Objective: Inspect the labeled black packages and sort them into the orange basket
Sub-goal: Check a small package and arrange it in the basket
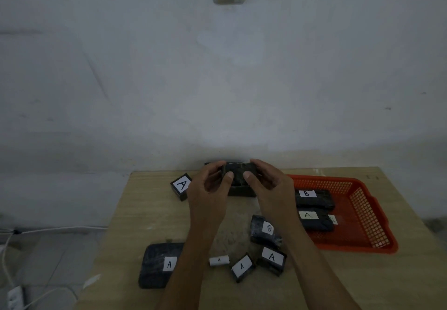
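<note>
- Inspecting step: left hand [208, 184] and right hand [268, 184], fingers [228, 176] pinching a black package [238, 171] at 12 o'clock.
- No label showing, so probably flip it, then basket [362, 213] at 3 o'clock.

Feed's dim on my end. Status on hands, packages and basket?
Left hand and right hand both grip one black package, label unseen. Orange basket holds two, B and A. Nothing blocking the basket.

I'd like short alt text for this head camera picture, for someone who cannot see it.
Two bare hands, left hand and right hand, hold a black wrapped package above a light wooden table. Other labelled black packages lie around; an orange plastic mesh basket on the right holds two.
</note>
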